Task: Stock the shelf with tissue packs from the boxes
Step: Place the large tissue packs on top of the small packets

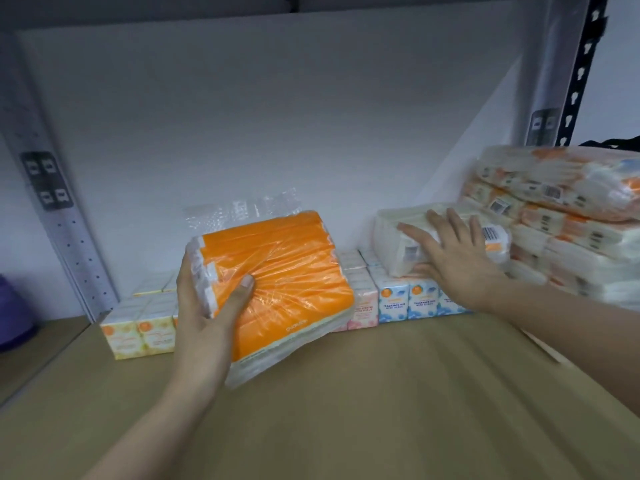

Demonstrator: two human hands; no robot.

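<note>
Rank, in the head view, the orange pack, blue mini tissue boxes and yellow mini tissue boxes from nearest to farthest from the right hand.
From the right hand:
1. Blue mini tissue boxes, just below it.
2. Orange pack, centre, held by the left hand.
3. Yellow mini tissue boxes, far left.

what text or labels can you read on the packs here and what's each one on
"FRAGRANCE FREE MINI TISSUE": on the blue mini tissue packs in the front row on the shelf.
Ending "MINI TISSUE", the line above blurred: on the pink mini tissue pack.
Small upside-down print on the orange pack in the left hand: too blurred to read.
Barcode label on the white pack under the right hand: digits unreadable.
Yellow mini packs: print too blurred.
</note>
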